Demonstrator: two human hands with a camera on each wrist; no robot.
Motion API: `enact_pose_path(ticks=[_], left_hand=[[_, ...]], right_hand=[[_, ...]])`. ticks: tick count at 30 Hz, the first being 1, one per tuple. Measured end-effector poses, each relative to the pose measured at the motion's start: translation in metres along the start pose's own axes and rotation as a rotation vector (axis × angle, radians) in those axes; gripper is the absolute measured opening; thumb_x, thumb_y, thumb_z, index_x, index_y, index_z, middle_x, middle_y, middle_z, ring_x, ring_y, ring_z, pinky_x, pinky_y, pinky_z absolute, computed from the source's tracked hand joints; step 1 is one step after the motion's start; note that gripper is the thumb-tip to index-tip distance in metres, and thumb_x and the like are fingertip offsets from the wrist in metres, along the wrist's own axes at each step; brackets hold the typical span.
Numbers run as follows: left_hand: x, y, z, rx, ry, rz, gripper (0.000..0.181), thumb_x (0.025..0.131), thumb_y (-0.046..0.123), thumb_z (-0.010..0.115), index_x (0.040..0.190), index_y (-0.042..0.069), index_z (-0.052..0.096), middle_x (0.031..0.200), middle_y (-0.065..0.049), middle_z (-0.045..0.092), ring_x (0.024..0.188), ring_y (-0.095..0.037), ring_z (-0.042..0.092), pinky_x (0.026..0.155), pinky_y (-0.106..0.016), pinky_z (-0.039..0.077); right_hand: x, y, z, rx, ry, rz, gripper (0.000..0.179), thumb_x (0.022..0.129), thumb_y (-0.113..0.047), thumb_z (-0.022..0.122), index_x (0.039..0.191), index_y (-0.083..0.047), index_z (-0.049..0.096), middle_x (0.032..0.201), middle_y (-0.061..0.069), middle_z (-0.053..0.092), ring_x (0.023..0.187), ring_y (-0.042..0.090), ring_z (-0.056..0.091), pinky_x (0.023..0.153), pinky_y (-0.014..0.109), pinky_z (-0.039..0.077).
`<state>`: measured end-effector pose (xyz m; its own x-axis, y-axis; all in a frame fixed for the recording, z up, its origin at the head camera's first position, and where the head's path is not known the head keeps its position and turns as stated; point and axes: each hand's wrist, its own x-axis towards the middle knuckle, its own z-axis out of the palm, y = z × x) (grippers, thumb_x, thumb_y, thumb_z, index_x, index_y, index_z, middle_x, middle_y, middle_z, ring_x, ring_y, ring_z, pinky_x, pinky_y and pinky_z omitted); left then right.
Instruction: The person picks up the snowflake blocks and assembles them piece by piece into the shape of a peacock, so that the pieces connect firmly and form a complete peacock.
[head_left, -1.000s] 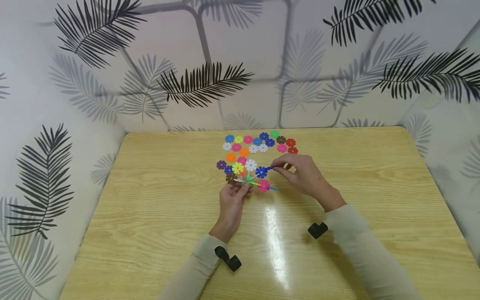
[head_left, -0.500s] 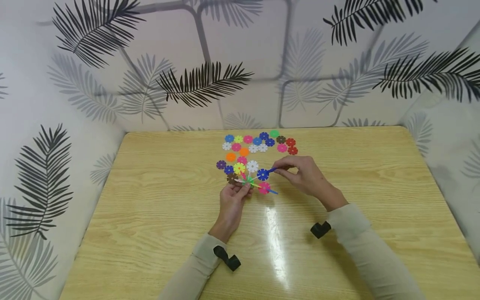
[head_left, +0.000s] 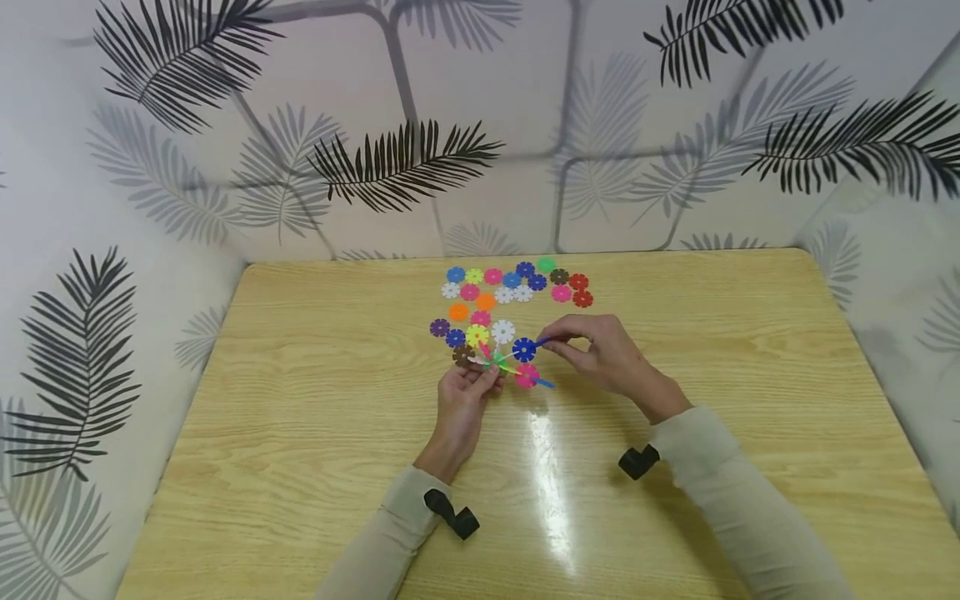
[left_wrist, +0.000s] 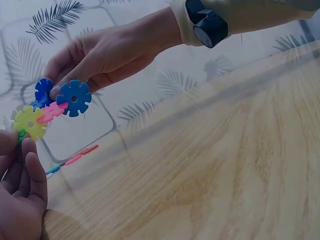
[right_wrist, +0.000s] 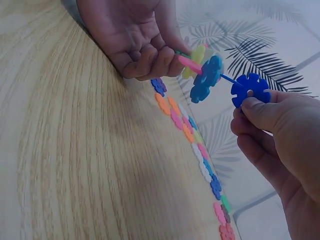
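Note:
My left hand (head_left: 463, 404) pinches a green snowflake disc (head_left: 496, 362) at the hub of a cluster of interlocking plastic discs. Branches fan out from it: a white disc (head_left: 503, 331), a dark blue disc (head_left: 524, 349), and a pink disc (head_left: 527, 375) with a light blue disc (left_wrist: 74, 98) at its end. In the left wrist view a yellow disc (left_wrist: 31, 124) links the green one to the pink. Between thumb and fingers, my right hand (head_left: 611, 358) pinches another dark blue disc (right_wrist: 250, 86), its edge right at the cluster's dark blue disc.
Loose snowflake discs lie flat near the back edge of the wooden table (head_left: 315, 433), among them red (head_left: 582, 298), orange (head_left: 458, 312) and purple (head_left: 439, 327) ones. A wall with leaf patterns (head_left: 405, 162) rises behind. Black wrist cameras (head_left: 639, 461) sit on both sleeves.
My right hand has lowered slightly with the pinched dark blue disc, and the cluster's right-hand branches have dipped a little. The left hand keeps its hold, nearly still.

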<state>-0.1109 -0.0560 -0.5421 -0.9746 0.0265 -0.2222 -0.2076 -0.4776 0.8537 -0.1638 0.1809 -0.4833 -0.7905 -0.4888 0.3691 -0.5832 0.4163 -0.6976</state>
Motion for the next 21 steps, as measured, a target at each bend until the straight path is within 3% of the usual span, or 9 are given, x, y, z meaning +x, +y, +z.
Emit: enact_pose_path(ticks=[6, 12, 14, 17, 21], left_hand=[[-0.001, 0.002, 0.0, -0.002, 0.003, 0.005, 0.015, 0.106, -0.008, 0.061, 0.1, 0.005, 0.064, 0.09, 0.001, 0.074, 0.083, -0.009, 0.07, 0.081, -0.022, 0.062], [0.002, 0.002, -0.001, -0.002, 0.026, 0.038, 0.015, 0.106, -0.006, 0.063, 0.1, 0.007, 0.065, 0.09, 0.002, 0.075, 0.083, -0.009, 0.071, 0.081, -0.022, 0.062], [0.003, 0.001, -0.002, -0.02, 0.043, 0.034, 0.016, 0.106, -0.006, 0.062, 0.1, 0.008, 0.065, 0.09, 0.002, 0.075, 0.083, -0.009, 0.071, 0.08, -0.022, 0.062], [0.002, 0.0, -0.002, -0.032, 0.038, 0.018, 0.016, 0.106, -0.006, 0.062, 0.1, 0.009, 0.064, 0.09, 0.002, 0.075, 0.084, -0.01, 0.071, 0.081, -0.022, 0.062], [0.001, 0.0, 0.001, -0.018, 0.018, 0.011, 0.016, 0.107, -0.005, 0.062, 0.1, 0.01, 0.064, 0.092, 0.002, 0.076, 0.086, -0.01, 0.071, 0.083, -0.023, 0.062]], right_hand=[[0.003, -0.001, -0.001, -0.062, -0.041, -0.012, 0.018, 0.096, 0.006, 0.079, 0.11, -0.004, 0.083, 0.105, 0.01, 0.085, 0.094, 0.025, 0.082, 0.085, 0.042, 0.068], [0.029, 0.024, 0.006, -0.253, -0.177, 0.119, 0.034, 0.1, 0.009, 0.069, 0.133, 0.001, 0.073, 0.123, 0.019, 0.079, 0.108, 0.034, 0.078, 0.098, 0.049, 0.065], [0.04, 0.033, 0.013, -0.33, -0.209, 0.164, 0.039, 0.103, 0.005, 0.066, 0.142, -0.001, 0.069, 0.128, 0.02, 0.074, 0.113, 0.035, 0.073, 0.103, 0.049, 0.062], [0.053, 0.043, 0.023, -0.409, -0.227, 0.223, 0.044, 0.108, -0.007, 0.063, 0.152, -0.005, 0.062, 0.127, 0.019, 0.065, 0.113, 0.034, 0.062, 0.098, 0.047, 0.058], [0.064, 0.048, 0.028, -0.482, -0.24, 0.272, 0.045, 0.113, -0.022, 0.059, 0.154, -0.003, 0.06, 0.125, 0.019, 0.058, 0.111, 0.034, 0.053, 0.092, 0.046, 0.053]])
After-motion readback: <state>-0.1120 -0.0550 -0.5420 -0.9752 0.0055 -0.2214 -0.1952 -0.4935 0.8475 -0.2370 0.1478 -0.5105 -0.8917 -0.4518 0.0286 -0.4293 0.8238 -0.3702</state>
